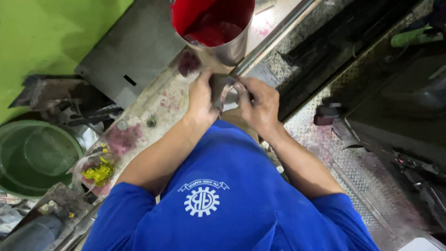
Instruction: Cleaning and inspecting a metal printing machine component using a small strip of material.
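Observation:
A steel funnel-shaped hopper [230, 46] stained red inside stands above a stained metal machine bed [153, 104]. Both hands work at the narrow outlet under the hopper. My left hand [200, 95] presses against the left side of the outlet. My right hand [255, 102] grips a small curved metal ring or clamp [227, 95] at the outlet's right. What lies between the fingers is partly hidden. Blue sleeves and a blue shirt fill the lower frame.
A green tub [35, 155] sits at the left. Yellow granules [98, 173] lie on a clear scrap near the bed's edge. A grey plate [134, 46] leans at the back. Checkered steel flooring [367, 181] and dark machinery [404, 107] lie to the right.

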